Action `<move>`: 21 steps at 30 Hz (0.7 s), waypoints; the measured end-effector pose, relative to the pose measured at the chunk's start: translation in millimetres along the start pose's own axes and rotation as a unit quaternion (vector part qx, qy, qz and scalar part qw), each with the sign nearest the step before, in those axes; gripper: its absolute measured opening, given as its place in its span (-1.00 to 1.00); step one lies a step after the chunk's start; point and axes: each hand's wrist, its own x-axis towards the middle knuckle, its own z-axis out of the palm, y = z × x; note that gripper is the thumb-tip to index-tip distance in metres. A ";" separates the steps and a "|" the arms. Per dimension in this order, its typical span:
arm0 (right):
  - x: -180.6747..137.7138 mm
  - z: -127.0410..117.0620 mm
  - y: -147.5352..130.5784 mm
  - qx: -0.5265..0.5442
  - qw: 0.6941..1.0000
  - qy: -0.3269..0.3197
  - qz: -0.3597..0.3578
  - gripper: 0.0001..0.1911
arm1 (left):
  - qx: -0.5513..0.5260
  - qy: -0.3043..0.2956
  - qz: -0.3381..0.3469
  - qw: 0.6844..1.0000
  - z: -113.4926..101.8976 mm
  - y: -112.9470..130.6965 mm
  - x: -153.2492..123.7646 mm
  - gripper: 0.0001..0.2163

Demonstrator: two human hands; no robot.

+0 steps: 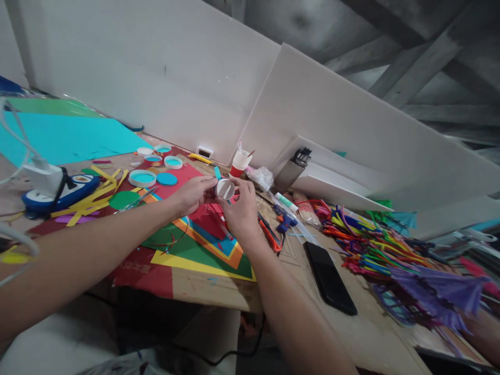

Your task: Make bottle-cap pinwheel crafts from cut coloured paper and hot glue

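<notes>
A short, round white piece (pixel 225 189), like a cut-off paper cup end, is held between my two hands above the coloured paper. My left hand (pixel 198 194) pinches near its left edge, where a light-blue paper strip (pixel 217 173) sticks up. On the other side, the fingers of my right hand (pixel 242 205) are closed on the piece's rim. Below lie stacked sheets in red (pixel 205 221), blue, orange, green and yellow. Scissors (pixel 136 200) rest at the left beside a green paper disc (pixel 124 199). Several short rings with blue insides, such as one (pixel 142 178), stand further back.
Right of my hands lie an orange-black utility knife (pixel 270 234), a blue glue gun (pixel 284 219), a black phone (pixel 330 278) and many pipe cleaners (pixel 367 239). Stacked paper cups (pixel 241 162) and a grey bottle (pixel 292 169) stand behind. A power strip (pixel 62 195) sits left.
</notes>
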 end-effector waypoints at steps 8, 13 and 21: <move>-1.4 1.6 -1.4 -0.005 1.000 0.012 0.018 -0.50 | 0.006 -0.029 0.013 0.999 -1.4 -0.9 -1.1 -0.84; -1.3 1.2 -1.9 -0.013 1.000 0.021 0.012 -0.52 | 0.006 -0.030 0.020 0.999 -1.2 -2.0 -0.8 -0.84; -2.4 3.0 1.8 -0.019 0.999 0.026 -0.007 -0.51 | 0.003 -0.064 0.019 0.998 -4.7 -5.4 0.5 -0.82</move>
